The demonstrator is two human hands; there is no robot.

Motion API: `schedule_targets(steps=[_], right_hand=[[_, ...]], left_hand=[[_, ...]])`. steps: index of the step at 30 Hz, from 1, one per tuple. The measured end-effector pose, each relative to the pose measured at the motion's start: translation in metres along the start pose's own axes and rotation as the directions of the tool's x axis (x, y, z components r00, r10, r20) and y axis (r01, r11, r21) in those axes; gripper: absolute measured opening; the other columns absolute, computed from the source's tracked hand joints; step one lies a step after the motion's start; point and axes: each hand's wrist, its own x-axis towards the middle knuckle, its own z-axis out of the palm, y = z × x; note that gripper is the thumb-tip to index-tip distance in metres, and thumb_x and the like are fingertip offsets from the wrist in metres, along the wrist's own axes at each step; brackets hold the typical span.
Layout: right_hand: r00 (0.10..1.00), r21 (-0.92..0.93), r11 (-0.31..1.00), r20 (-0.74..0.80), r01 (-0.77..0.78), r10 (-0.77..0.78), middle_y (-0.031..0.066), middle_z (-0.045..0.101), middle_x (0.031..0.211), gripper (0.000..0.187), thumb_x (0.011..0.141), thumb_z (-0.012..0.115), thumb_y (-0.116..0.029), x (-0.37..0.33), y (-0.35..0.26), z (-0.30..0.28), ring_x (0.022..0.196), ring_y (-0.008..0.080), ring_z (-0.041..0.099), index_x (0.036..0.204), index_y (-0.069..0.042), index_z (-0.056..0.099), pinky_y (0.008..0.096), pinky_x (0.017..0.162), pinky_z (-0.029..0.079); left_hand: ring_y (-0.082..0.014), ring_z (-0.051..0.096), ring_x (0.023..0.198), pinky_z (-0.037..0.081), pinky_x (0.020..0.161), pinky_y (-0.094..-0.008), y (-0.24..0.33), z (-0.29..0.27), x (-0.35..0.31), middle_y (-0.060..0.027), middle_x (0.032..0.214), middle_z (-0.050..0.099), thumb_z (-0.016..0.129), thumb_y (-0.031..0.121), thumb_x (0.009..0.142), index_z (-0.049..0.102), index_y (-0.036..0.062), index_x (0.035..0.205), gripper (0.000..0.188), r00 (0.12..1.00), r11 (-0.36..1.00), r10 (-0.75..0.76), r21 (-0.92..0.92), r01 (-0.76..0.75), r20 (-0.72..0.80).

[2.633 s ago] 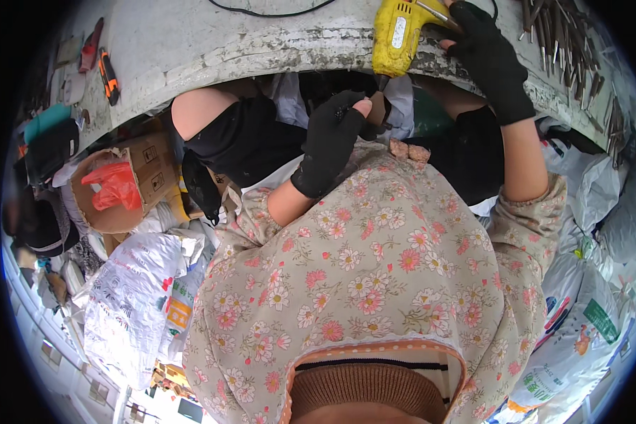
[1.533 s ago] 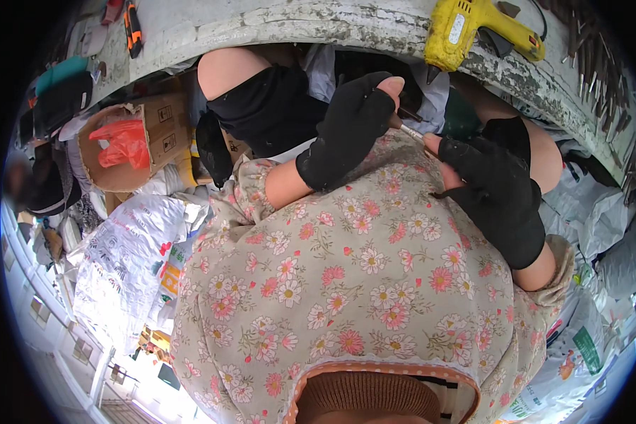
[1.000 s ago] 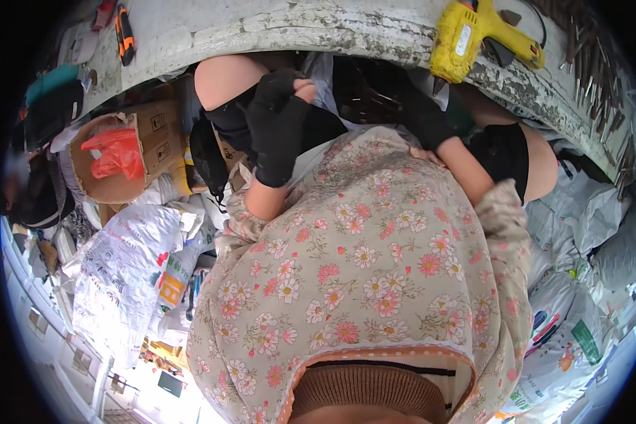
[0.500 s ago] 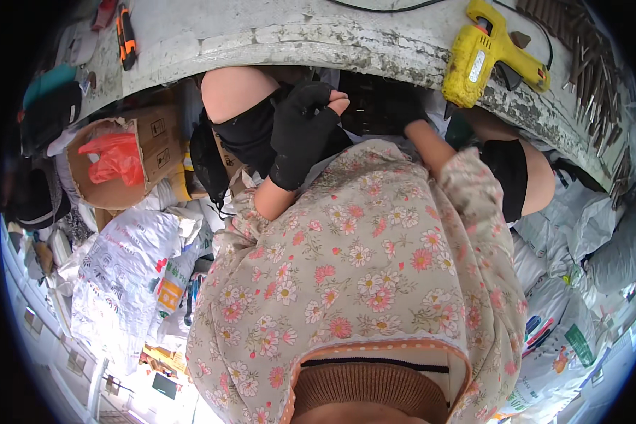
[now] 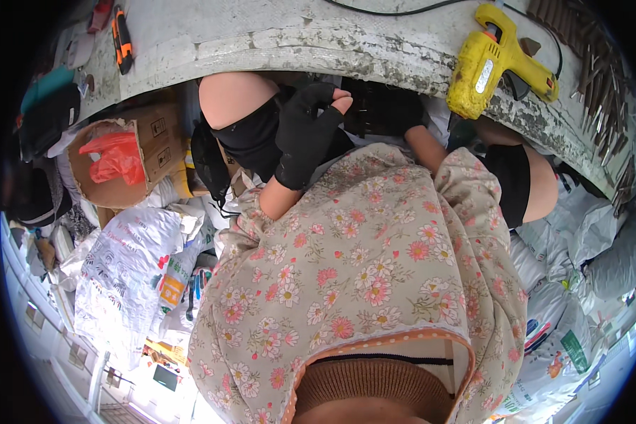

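Note:
My left hand (image 5: 307, 138), in a black glove with bare fingertips, is held beside my left knee, just below the table edge. Its thumb and forefinger are pinched together; whatever may be between them is too small to make out. Deeper in the shadow under the table, my right hand (image 5: 401, 116) is dark-gloved too, and its fingers are hidden. Between the two hands is a dark space with an object (image 5: 364, 112) whose kind I cannot tell. A flowered smock (image 5: 360, 261) covers my lap and arms.
On the worn white table (image 5: 275, 46) lie a yellow glue gun (image 5: 479, 74), an orange-black utility knife (image 5: 122, 44) and a heap of thin metal rods (image 5: 601, 81). A cardboard box (image 5: 160, 145) holding a red plastic bag (image 5: 118, 161) stands left; white sacks (image 5: 124, 272) lie about.
The whole view has shifted slightly. My right forearm and sleeve have moved a little, the right hand staying under the table. The left hand keeps its pinch with hardly any movement.

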Motion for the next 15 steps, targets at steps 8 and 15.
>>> schedule_targets(steps=[8, 15], right_hand=[[0.998, 0.063, 0.997, 0.047, -0.034, 0.031, 0.0120, 0.063, 0.099, 0.043, 0.076, 0.050, -0.049, 0.004, 0.014, 0.021, 0.086, 0.0294, 0.061, 0.100, -0.016, 0.064, 0.0408, 0.075, 0.047], [0.999, 0.257, 0.966, -0.026, -0.030, 0.038, 0.0129, 0.060, 0.107, 0.045, 0.078, 0.048, -0.049, 0.003, -0.007, 0.015, 0.093, 0.0285, 0.058, 0.107, -0.017, 0.061, 0.0402, 0.080, 0.045]], left_hand=[[-0.0057, 0.055, 0.073, 0.043, 0.066, -0.0196, -0.004, 0.002, -0.002, -0.0018, 0.080, 0.063, 0.066, 0.004, 0.077, 0.064, 0.0017, 0.086, 0.010, 0.997, 0.984, -0.067, -0.166, 0.070, 0.023], [-0.0054, 0.054, 0.075, 0.043, 0.067, -0.0198, -0.005, 0.006, -0.007, -0.0016, 0.082, 0.062, 0.065, 0.005, 0.078, 0.063, 0.0013, 0.088, 0.012, 0.996, 0.979, -0.074, -0.188, 0.083, 0.052]])
